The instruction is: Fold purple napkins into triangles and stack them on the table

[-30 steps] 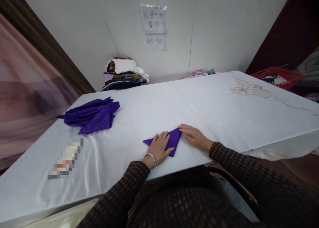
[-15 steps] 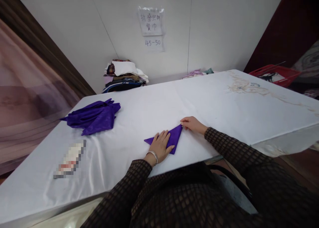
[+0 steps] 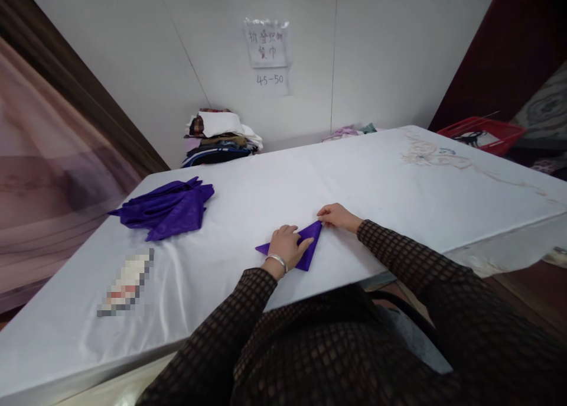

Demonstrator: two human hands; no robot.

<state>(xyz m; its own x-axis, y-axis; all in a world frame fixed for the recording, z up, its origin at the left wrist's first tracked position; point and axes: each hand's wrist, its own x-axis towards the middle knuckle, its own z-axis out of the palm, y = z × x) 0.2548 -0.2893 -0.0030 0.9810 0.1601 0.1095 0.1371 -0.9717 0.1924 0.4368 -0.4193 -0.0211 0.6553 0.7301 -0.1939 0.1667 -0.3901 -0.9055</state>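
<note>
A purple cloth napkin [image 3: 306, 260], folded into a small pointed shape, lies near the front edge of the white-covered table [image 3: 274, 187]. My left hand [image 3: 286, 246], with a silver bracelet at the wrist, rests over its middle and hides part of it. The fingers of that hand are arched and the thumb stands apart. At the far right corner, my right hand [image 3: 339, 216] pinches the napkin's tip between thumb and fingertips. To the left lies a loose heap of purple napkins [image 3: 166, 210].
A blurred-out flat item [image 3: 126, 283] lies on the table at the left front. Folded clothes [image 3: 221, 137] are stacked against the wall, under a handwritten paper sign [image 3: 268, 54]. A red basket [image 3: 496, 135] stands beyond the right end. Pink curtain [image 3: 48, 175] hangs at left.
My left hand has gone from lying flat with spread fingers to an arched pose, slightly farther forward. My right hand still pinches the corner. The view has shifted a little.
</note>
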